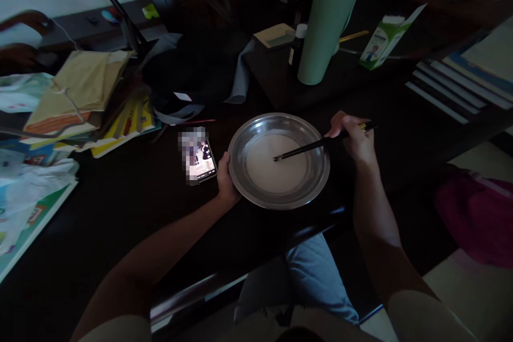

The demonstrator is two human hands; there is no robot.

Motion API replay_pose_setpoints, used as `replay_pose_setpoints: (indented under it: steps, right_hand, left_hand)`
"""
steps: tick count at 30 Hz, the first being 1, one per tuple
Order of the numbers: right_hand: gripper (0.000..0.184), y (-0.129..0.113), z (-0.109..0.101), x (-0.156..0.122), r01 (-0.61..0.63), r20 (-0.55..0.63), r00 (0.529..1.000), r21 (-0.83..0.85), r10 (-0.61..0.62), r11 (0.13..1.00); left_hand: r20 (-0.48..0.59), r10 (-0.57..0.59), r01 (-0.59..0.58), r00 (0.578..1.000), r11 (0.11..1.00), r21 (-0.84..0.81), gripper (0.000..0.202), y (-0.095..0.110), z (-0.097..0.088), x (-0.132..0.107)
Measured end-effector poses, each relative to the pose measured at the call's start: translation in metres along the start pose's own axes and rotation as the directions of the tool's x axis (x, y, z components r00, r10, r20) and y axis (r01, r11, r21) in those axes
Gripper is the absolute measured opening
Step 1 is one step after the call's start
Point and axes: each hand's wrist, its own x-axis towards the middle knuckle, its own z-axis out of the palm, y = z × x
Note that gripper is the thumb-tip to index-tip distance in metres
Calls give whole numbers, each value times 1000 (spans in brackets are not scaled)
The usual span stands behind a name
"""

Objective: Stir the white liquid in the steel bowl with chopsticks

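right hand (355, 134), grip clamped on chopsticks (303, 148); left hand (226, 181), grip clamped on metal bowl (318, 171); green carton (375, 48), print unreadable.

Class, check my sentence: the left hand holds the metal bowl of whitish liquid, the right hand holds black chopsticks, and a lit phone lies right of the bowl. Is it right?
Not quite: the head view shows the lit phone left of the metal bowl, not right. The left hand does hold the bowl of whitish liquid, and the right hand the black chopsticks.
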Motion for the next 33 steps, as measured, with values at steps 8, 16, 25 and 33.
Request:
replay_pose_setpoints:
  steps: [8,16,25,33]
  right_hand:
    - [42,-6,1,-2,8,304,952,-69,13,998]
    - [46,-5,2,0,-3,124,992,-52,9,999]
    - [44,-6,2,-4,-9,287,958,-51,24,999]
    - [43,-7,3,-1,12,168,986,-65,-1,998]
  left_hand:
    - [-22,-8,8,1000,1000,14,34,1,2,-3]
    - [-18,-11,11,1000,1000,7,34,2,4,-4]
    - [17,27,-27,999,999,23,35,0,0,-2]
    - [33,0,-1,999,1000,15,36,-4,-7,2]
